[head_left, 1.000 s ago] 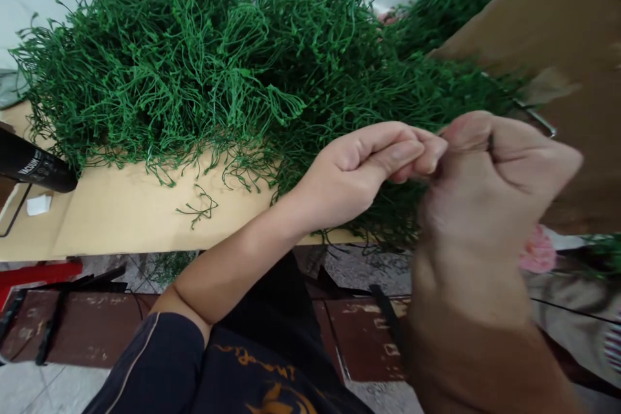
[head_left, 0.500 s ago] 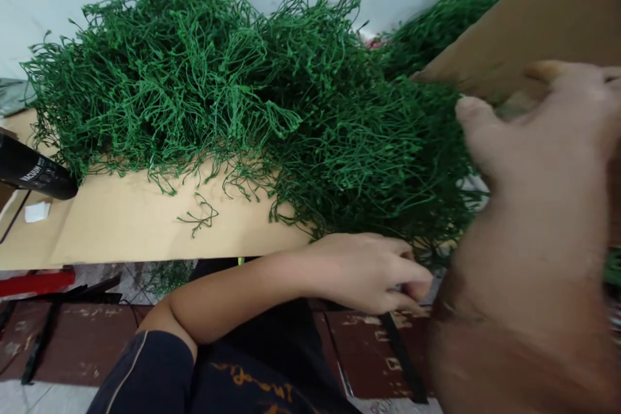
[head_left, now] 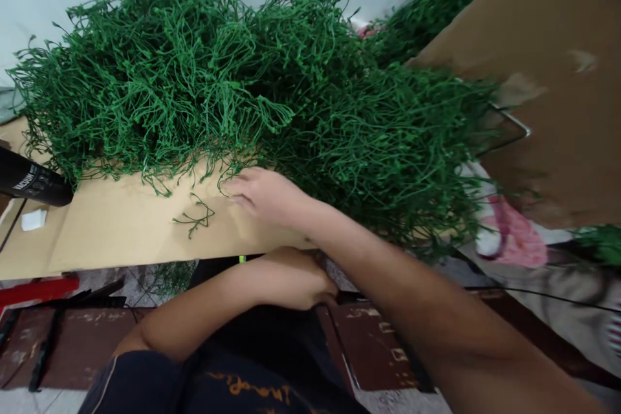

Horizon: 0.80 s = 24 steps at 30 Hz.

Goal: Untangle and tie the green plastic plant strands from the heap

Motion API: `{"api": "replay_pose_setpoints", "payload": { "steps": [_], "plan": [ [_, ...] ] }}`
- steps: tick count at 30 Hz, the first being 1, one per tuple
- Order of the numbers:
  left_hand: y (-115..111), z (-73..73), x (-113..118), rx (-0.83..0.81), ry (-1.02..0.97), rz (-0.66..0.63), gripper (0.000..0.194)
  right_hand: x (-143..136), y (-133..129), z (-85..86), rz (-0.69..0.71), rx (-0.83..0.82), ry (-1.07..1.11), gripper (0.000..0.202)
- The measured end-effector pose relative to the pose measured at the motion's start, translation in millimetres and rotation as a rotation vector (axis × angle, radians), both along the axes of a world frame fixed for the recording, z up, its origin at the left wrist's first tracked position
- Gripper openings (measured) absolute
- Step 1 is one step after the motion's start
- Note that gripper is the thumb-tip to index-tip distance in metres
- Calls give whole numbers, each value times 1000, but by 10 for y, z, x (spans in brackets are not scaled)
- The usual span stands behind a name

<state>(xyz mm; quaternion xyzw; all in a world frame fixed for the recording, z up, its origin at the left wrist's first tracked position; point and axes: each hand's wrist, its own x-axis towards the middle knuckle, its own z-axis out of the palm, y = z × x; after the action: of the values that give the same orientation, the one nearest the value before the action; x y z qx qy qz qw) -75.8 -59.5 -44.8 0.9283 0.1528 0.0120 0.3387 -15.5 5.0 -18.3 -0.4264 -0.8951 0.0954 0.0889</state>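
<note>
Right hand point(head_left: 264, 195), fingers slightly apart, lies beside green stems point(head_left: 194, 84); flat cardboard point(head_left: 116, 226) probably catches strays; left hand point(head_left: 301, 279) is curled, hold indiscernible.

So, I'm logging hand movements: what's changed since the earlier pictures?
The right hand has swung left, from the far right to over the cardboard beside the green heap. The left hand has dropped toward the body, near the cardboard's front edge; the hands have parted. Any grasp or release is unclear. The heap, loose sprig and black bottle stayed put.
</note>
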Motion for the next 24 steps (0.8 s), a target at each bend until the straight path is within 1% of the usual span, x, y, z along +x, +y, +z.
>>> {"api": "replay_pose_setpoints", "payload": {
  "steps": [2,3,5,6,8,10,12,13,14,15,17,21,24],
  "plan": [
    [-2,98,-214,-52,21,21,19,-194,14,-91,-10,17,-59,34],
    [7,150,-328,-72,27,55,22,-274,26,-134,-34,34,-77,35],
    [39,219,-558,-76,20,165,27,-376,65,-194,-90,60,-93,34],
    [60,228,-670,-67,5,228,29,-392,89,-207,-112,62,-85,32],
    [112,196,-879,-57,-64,403,30,-349,134,-188,-158,46,-13,29],
    [179,133,-1045,-87,-178,653,28,-228,151,-125,-213,31,160,27],
    [262,87,-1142,-190,-303,887,27,-84,122,-44,-248,29,381,26],
    [307,78,-1160,-264,-362,972,28,-23,88,-8,-251,38,481,26],
    [352,76,-1160,-347,-416,1030,29,21,44,17,-247,55,560,26],
    [397,79,-1144,-437,-463,1065,31,45,-8,30,-238,75,611,25],
    [480,79,-1079,-620,-558,1090,33,29,-120,11,-196,109,639,25],
    [603,18,-949,-972,-787,1085,31,-142,-302,-148,-111,113,554,25],
    [662,-20,-950,-1103,-917,1106,20,-223,-367,-245,-94,101,561,21]
  ]
}}
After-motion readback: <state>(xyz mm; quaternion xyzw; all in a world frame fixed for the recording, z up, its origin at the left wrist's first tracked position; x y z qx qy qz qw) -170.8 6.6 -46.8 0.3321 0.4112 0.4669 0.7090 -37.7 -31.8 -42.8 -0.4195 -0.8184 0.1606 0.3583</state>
